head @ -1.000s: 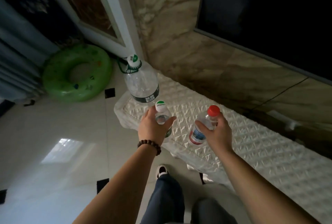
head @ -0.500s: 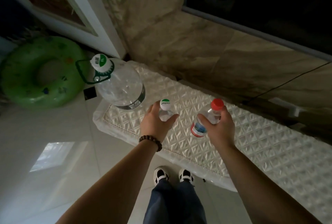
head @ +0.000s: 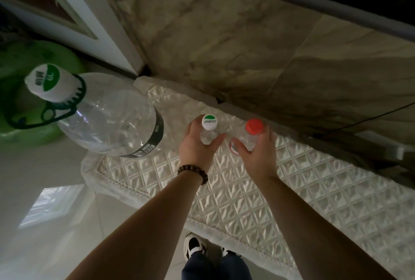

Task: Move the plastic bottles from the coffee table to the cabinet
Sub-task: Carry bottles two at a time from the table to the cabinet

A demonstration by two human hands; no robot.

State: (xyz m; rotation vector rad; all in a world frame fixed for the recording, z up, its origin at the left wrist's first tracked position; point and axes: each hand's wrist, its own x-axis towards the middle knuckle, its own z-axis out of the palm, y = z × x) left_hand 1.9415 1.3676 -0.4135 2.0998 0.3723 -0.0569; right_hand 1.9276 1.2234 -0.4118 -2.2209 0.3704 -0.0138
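setting both down upright beside the big water jug (head: 107, 120) suits: left hand (head: 197, 145) clamps the white-capped bottle (head: 209, 127), right hand (head: 256, 147) the red-capped bottle (head: 251, 133). lower them flat onto the cabinet's quilted cover (head: 292, 190) before letting go.

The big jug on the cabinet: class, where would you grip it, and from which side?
Probably by the green handle looped round the neck of the big jug, reaching from the left where it hangs. The clear body looks too wide for one hand.

Both bare forearms reach up from the frame's bottom to its centre.
The left hand (head: 197, 145), beaded wristband below it, and the right hand (head: 256, 148) sit side by side, fingers curled closed in a grasp.
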